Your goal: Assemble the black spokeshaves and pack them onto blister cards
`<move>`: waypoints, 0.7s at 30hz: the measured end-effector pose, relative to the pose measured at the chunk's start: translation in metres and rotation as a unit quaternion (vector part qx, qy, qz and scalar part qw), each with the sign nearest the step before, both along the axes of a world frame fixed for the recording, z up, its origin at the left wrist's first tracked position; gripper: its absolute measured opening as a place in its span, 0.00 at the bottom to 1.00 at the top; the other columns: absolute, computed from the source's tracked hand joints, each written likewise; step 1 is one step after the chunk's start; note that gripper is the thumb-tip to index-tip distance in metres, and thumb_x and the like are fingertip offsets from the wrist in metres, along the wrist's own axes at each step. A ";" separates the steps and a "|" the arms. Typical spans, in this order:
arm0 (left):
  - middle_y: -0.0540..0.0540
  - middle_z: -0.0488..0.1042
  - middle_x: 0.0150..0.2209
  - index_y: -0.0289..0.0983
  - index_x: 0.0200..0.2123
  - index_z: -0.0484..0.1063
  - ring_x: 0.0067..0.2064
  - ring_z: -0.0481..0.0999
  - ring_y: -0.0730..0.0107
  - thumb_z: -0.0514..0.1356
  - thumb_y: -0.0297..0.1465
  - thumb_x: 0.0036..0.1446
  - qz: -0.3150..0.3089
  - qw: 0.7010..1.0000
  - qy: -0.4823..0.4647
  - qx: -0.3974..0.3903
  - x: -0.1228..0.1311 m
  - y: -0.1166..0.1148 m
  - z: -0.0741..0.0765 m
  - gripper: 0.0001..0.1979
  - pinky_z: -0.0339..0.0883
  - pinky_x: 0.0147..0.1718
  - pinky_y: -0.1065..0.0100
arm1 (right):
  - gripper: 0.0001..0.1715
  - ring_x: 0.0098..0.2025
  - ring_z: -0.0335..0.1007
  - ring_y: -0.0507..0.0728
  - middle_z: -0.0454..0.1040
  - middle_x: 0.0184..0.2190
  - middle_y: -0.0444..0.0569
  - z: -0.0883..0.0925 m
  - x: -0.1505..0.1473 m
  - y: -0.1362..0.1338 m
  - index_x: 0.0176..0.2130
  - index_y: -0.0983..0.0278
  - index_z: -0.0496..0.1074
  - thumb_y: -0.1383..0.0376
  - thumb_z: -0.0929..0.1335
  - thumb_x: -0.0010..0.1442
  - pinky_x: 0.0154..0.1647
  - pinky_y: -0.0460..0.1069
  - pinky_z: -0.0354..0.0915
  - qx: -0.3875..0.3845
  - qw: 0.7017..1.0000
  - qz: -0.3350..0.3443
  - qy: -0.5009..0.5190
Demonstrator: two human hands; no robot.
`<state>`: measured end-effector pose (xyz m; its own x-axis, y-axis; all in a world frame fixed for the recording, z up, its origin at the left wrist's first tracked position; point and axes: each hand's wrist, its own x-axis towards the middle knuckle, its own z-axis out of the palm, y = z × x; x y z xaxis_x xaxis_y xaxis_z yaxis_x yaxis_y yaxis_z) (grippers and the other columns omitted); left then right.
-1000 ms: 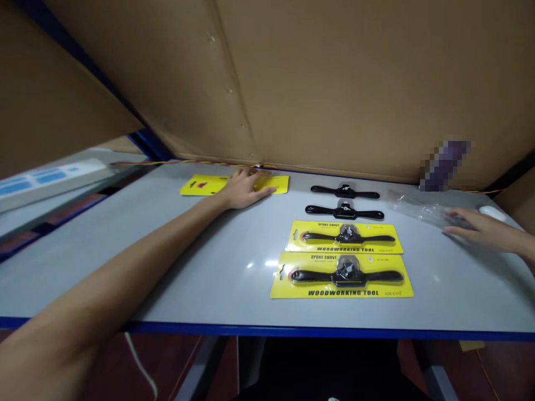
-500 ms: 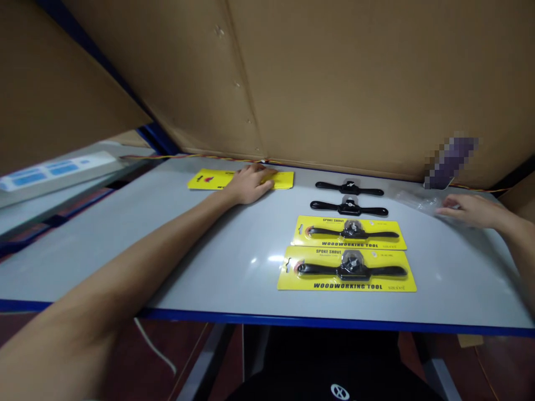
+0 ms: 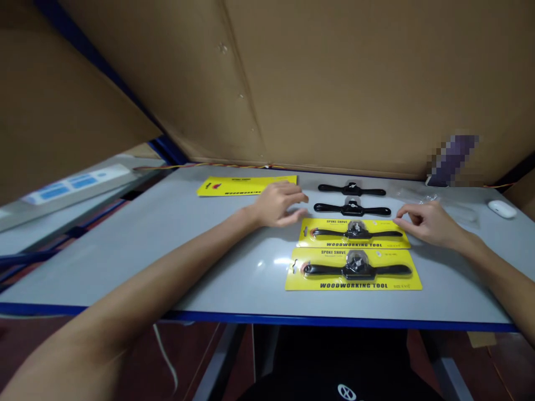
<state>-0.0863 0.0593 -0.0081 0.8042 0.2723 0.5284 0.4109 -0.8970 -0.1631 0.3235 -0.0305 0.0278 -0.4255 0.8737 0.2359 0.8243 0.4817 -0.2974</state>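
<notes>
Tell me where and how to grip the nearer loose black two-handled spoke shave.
Grip the spoke shave by its slim handles, probably best with the left hand coming from the left and the right hand from the right: it lies crosswise, with a handle extending either side of its bulkier centre.

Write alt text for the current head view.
The left hand and right hand, both seemingly empty, flank black tools on a gray table: two loose, two on yellow cards. Another yellow card lies left; clear plastic, right.

"SPOKE SHAVE" and "WOODWORKING TOOL" mark both yellow packs (image 3: 355, 236) near the right hand (image 3: 426, 224); the card (image 3: 234, 187) beside the left hand (image 3: 279, 205) reads "WOODWORKIN", partly covered.
</notes>
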 end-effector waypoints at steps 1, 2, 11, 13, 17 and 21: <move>0.43 0.78 0.31 0.37 0.40 0.77 0.32 0.75 0.62 0.49 0.42 0.68 -0.032 0.999 0.024 -0.004 0.010 -0.007 0.000 0.20 0.69 0.34 0.61 | 0.16 0.18 0.57 0.52 0.62 0.16 0.38 -0.004 0.004 0.000 0.34 0.58 0.77 0.52 0.67 0.65 0.25 0.50 0.54 -0.014 1.000 0.012 -0.002; 0.42 0.78 0.32 0.37 0.41 0.77 0.32 0.75 0.62 0.49 0.43 0.68 -0.060 0.997 0.046 -0.009 0.018 -0.013 0.000 0.21 0.70 0.34 0.61 | 0.15 0.21 0.62 0.53 0.68 0.19 0.41 -0.006 0.007 0.000 0.35 0.59 0.77 0.52 0.67 0.65 0.27 0.51 0.58 -0.018 0.999 0.026 -0.001; 0.45 0.76 0.29 0.38 0.35 0.75 0.30 0.73 0.64 0.53 0.42 0.70 -0.067 0.994 0.048 -0.076 0.034 -0.031 -0.003 0.19 0.70 0.33 0.61 | 0.14 0.43 0.79 0.63 0.83 0.45 0.53 -0.009 -0.006 -0.004 0.41 0.59 0.77 0.52 0.73 0.61 0.47 0.60 0.72 -0.074 0.992 0.084 0.050; 0.48 0.73 0.24 0.37 0.33 0.74 0.29 0.71 0.65 0.53 0.41 0.71 -0.060 0.991 0.040 -0.109 0.033 -0.032 -0.002 0.19 0.68 0.30 0.64 | 0.16 0.44 0.80 0.63 0.84 0.44 0.52 -0.011 -0.007 -0.006 0.48 0.58 0.78 0.54 0.71 0.63 0.48 0.60 0.72 -0.075 0.992 0.079 0.057; 0.48 0.74 0.26 0.37 0.34 0.74 0.31 0.72 0.65 0.53 0.42 0.72 -0.044 0.986 0.015 -0.158 0.034 -0.031 -0.002 0.19 0.68 0.31 0.66 | 0.16 0.43 0.80 0.61 0.84 0.44 0.50 -0.017 -0.008 -0.009 0.49 0.57 0.79 0.54 0.69 0.66 0.47 0.57 0.71 -0.074 0.990 0.077 0.094; 0.43 0.76 0.32 0.36 0.37 0.75 0.33 0.74 0.63 0.48 0.41 0.73 -0.057 0.989 -0.013 -0.134 0.032 -0.027 -0.004 0.22 0.71 0.35 0.63 | 0.16 0.40 0.79 0.59 0.84 0.40 0.50 -0.012 -0.012 -0.009 0.42 0.59 0.80 0.51 0.70 0.65 0.42 0.54 0.71 -0.115 0.978 0.057 0.163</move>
